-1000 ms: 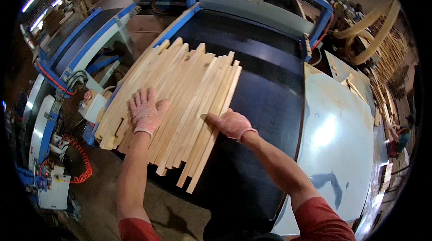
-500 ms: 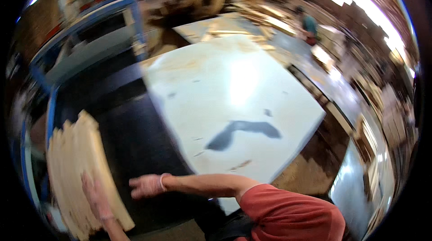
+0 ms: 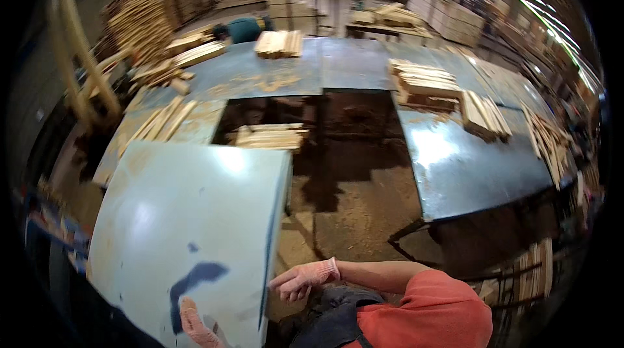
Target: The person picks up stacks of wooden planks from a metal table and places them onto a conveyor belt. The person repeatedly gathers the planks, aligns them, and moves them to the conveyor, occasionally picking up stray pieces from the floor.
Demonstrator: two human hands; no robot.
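Note:
My left hand [image 3: 198, 326], in a pale pinkish work glove, is over the near part of a light blue-white tabletop [image 3: 214, 211], beside a dark worn patch [image 3: 195, 278]. Its visible fingers are stretched out, with nothing seen in them; whether it touches the surface I cannot tell. Just off the tabletop's right edge hangs my right hand [image 3: 302, 281], gloved too. The index finger reaches toward that edge while the others curl loosely, and no object shows in the hand.
Grey metal-topped tables [image 3: 478, 166] stand ahead and to the right, bearing bundles of wooden strips [image 3: 426, 81]. A small stack of strips [image 3: 272, 137] lies behind the light tabletop. Sawdust covers the floor [image 3: 357, 185]. At the far table a person [image 3: 244, 29] bends over.
My view has swung right, away from the dark bed and the row of wooden boards. My left hand is off those boards and now over the light tabletop; my right hand is beside its edge.

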